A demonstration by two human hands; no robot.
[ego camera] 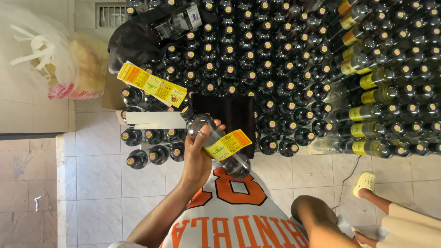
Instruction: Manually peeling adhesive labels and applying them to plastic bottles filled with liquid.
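Note:
My left hand (196, 156) is closed around a dark plastic bottle (215, 146), which lies tilted over my lap with its yellow cap toward the upper left. A yellow label (228, 144) sits on the bottle's side, and its right end stands off the surface. A strip of yellow labels (152, 85) rests on the capped bottles to the upper left, with a white backing strip (154, 119) below it. My right hand is hidden; only a bent bare limb (317, 219) shows at the lower right.
Several dark capped bottles (257, 55) stand packed on the tiled floor ahead, and those at the right (367, 98) carry yellow labels. A dark cloth (234, 115) lies among them. A plastic bag (69, 64) sits at the upper left. Another person's foot in a pale clog (365, 183) is at the right.

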